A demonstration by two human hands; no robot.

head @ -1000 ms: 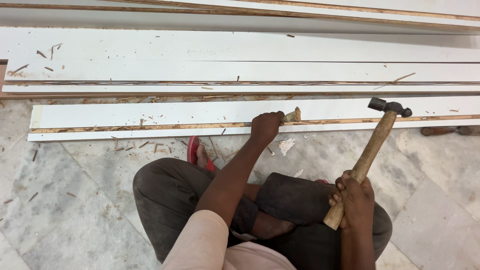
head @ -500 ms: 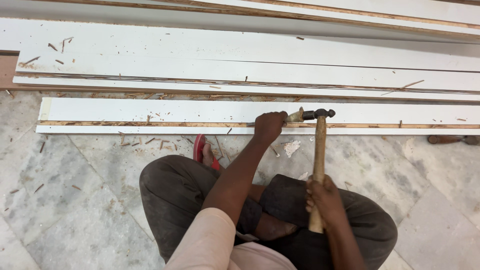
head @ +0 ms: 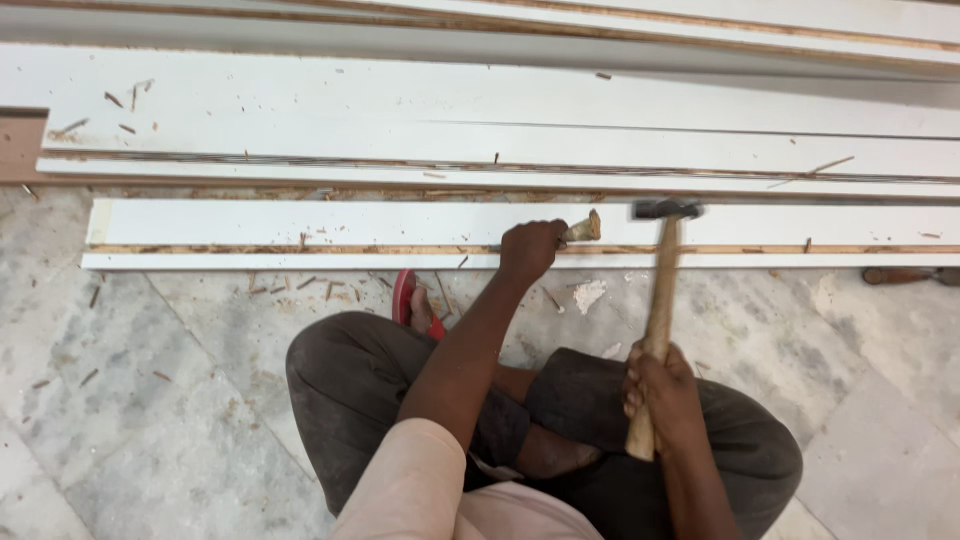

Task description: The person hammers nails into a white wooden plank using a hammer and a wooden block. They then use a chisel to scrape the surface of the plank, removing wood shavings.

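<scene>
Your left hand [head: 530,250]: fingers clenched around a wooden-handled chisel [head: 583,229], the butt end of the handle sticking out to the right of your fist and tilted slightly upward. The blade end is hidden under the hand, so you cannot tell where its tip meets the wood.

Your right hand [head: 662,385]: fingers wrapped tightly around the lower part of a hammer [head: 660,300] with a pale wooden handle. The handle stands nearly upright in the view; the dark metal head [head: 667,209] sits just to the right of the chisel's butt, near it but apart.

White board [head: 300,225]: long, narrow, lying flat on the floor straight across in front of you, with a brown raw strip running along its length near the front edge. Your left hand rests over this strip, and the hammer head hangs above the same board.

More white boards [head: 400,110]: laid side by side behind the first one, scattered with small wood splinters.

Marble floor [head: 150,400]: grey-veined tiles, littered with wood chips and a white flake [head: 588,295] near your left hand.

Your legs: crossed, in dark trousers [head: 350,380], with a red sandal [head: 404,297] showing at the foot just below the near board.
</scene>
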